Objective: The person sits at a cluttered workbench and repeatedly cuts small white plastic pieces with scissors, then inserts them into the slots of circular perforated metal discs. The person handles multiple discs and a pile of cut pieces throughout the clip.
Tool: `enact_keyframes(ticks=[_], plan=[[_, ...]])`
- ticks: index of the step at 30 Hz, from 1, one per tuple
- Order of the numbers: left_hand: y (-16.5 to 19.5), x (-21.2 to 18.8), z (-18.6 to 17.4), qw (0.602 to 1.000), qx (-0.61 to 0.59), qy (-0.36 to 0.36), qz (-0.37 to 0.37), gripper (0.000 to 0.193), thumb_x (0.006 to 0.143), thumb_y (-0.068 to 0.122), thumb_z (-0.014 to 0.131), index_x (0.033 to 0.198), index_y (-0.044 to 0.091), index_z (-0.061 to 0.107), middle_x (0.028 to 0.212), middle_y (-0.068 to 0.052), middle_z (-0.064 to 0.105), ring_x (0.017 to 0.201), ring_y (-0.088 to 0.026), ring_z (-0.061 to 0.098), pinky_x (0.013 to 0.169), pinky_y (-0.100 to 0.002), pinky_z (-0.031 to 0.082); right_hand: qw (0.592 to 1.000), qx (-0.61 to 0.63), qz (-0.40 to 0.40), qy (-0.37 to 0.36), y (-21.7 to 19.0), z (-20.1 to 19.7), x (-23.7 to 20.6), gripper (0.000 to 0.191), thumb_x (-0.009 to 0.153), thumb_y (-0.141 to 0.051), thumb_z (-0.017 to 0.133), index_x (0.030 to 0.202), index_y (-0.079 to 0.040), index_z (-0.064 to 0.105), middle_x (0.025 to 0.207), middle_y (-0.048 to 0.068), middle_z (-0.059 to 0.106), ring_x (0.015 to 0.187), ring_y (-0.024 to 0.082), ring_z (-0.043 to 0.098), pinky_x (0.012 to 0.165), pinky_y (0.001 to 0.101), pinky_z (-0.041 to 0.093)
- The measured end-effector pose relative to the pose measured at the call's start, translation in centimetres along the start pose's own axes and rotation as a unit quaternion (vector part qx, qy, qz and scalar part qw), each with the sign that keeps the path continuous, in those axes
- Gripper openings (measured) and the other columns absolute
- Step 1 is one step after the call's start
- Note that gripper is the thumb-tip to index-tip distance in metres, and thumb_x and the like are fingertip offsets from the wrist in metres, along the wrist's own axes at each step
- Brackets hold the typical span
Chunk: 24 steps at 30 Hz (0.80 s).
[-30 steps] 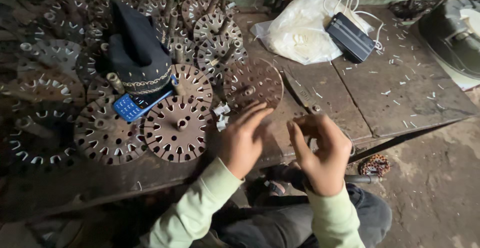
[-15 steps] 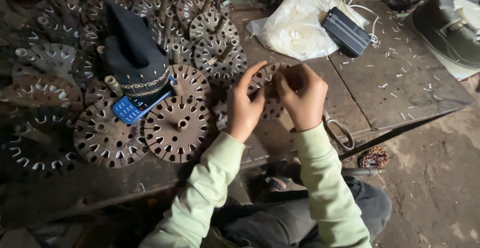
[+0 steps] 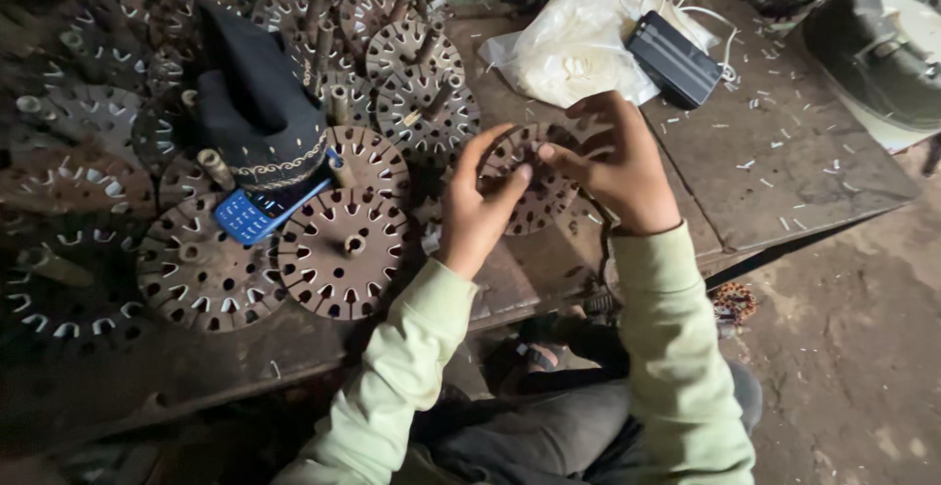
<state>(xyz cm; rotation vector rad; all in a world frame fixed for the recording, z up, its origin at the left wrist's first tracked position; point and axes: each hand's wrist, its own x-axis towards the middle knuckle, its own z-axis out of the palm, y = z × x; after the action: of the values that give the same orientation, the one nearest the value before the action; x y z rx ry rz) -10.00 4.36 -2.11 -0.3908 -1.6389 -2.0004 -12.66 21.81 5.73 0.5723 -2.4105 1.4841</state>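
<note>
Fingers (image 3: 510, 186) of the left hand (image 3: 475, 213) curl over the near-left rim of a round slotted metal disc (image 3: 534, 183); the right hand (image 3: 619, 167) closes on its right rim, thumb pressed on the face. Both hands hold the disc, tilted, just above the surface (image 3: 814, 167). It is dark, rust-brown, with radial slots cut around its edge. Left of the disc lies a like disc with a centre pin (image 3: 343, 238); farther left, a blue keypad phone (image 3: 253, 213). Behind the disc sit a white plastic bag (image 3: 573, 49) and a black box (image 3: 674, 59).
</note>
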Motion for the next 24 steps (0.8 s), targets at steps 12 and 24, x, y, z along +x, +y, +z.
enact_keyframes(ticks=[12, 24], plan=[[-0.8, 0.6, 0.2, 0.997, -0.020, 0.069, -0.041, 0.035, 0.090, 0.012, 0.081, 0.117, -0.001, 0.062, 0.107, -0.007, 0.074, 0.098, -0.012, 0.068, 0.090, -0.027, 0.056, 0.997, 0.052, -0.020, 0.050, 2.1, 4.1, -1.1, 0.026, 0.099, -0.014, 0.074, 0.119, -0.001, 0.064, 0.101, 0.004, 0.068, 0.093, 0.007, 0.060, 0.083, 0.0250, 0.051], [-0.4, -1.4, 2.5, 0.995, -0.054, 0.020, -0.081, 0.035, 0.090, 0.016, 0.081, 0.117, 0.002, 0.064, 0.108, -0.008, 0.074, 0.099, -0.014, 0.070, 0.089, -0.028, 0.056, 0.993, -0.044, -0.048, 0.100, -0.5, 1.6, -4.6, 0.029, 0.099, -0.010, 0.074, 0.124, 0.001, 0.064, 0.110, 0.007, 0.071, 0.101, 0.012, 0.065, 0.091, 0.0263, 0.052]])
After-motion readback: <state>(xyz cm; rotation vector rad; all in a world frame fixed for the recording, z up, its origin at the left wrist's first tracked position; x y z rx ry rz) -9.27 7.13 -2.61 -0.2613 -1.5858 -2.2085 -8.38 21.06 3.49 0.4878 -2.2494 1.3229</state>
